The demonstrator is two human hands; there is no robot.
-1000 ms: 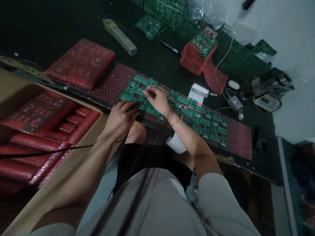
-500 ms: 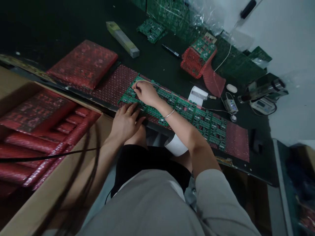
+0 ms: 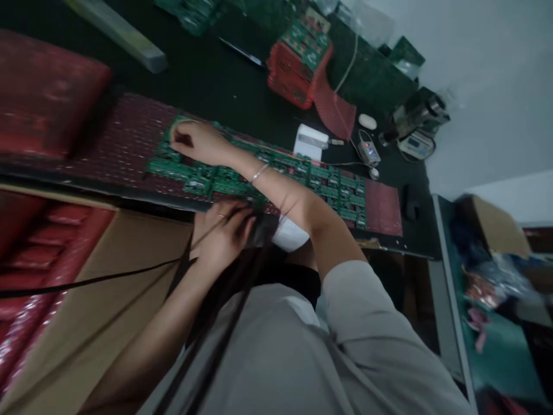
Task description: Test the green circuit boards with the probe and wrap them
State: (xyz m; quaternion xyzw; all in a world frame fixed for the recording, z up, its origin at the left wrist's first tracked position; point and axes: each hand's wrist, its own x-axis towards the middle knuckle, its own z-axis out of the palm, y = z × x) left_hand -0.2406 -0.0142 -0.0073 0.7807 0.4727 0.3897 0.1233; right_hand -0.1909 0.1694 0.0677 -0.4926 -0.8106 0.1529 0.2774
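Note:
A row of green circuit boards (image 3: 201,176) lies on a long strip of red bubble wrap (image 3: 129,135) along the table's front edge. My right hand (image 3: 199,141) is over the left end of this row, its thumb and fingers pinched together. A thin pale wire (image 3: 248,140) runs from beside that hand along the boards' far side; what the fingertips grip is hidden. Near the front edge, just below the boards, is my left hand (image 3: 220,233), with fingers bent and apart, somewhat blurred. I see nothing held in it.
A red-wrapped stack (image 3: 47,95) lies at the left, a long grey bar (image 3: 121,34) behind it. Farther back are a pen (image 3: 242,52) and a red-wrapped board bundle (image 3: 298,66). A small device (image 3: 368,151) stands right. An open cardboard box (image 3: 129,259) is below left.
My view has swung right, so the table's contents appear farther left. My left hand has drawn back from the boards toward the table edge. My right hand stays at the row's left end.

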